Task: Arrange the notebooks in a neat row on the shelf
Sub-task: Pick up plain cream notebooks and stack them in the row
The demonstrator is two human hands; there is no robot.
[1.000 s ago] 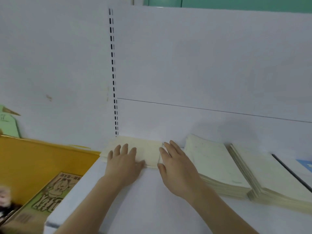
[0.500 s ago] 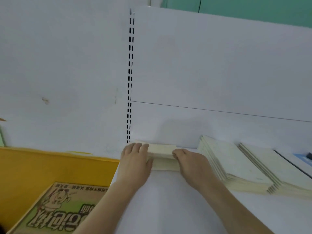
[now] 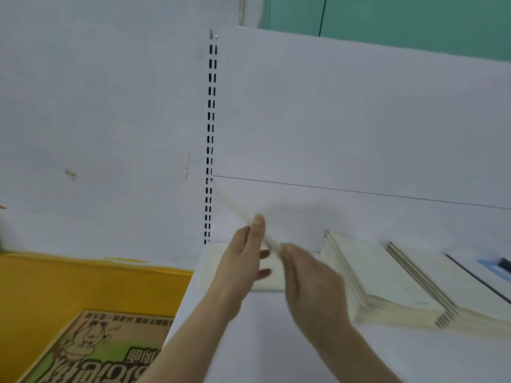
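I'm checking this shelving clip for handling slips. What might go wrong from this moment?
1. The lifted notebook, blurred and tilted edge-on between the left hand and right hand, may slip.
2. Setting it down may skew the leftmost stack beneath.
3. The right forearm may nudge the fanned middle stack.

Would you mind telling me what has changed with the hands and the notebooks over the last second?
Both hands have come off the flat stack and lifted one thin notebook, now tilted up on edge between the left hand and right hand. The two stacks to the right stayed put on the shelf.
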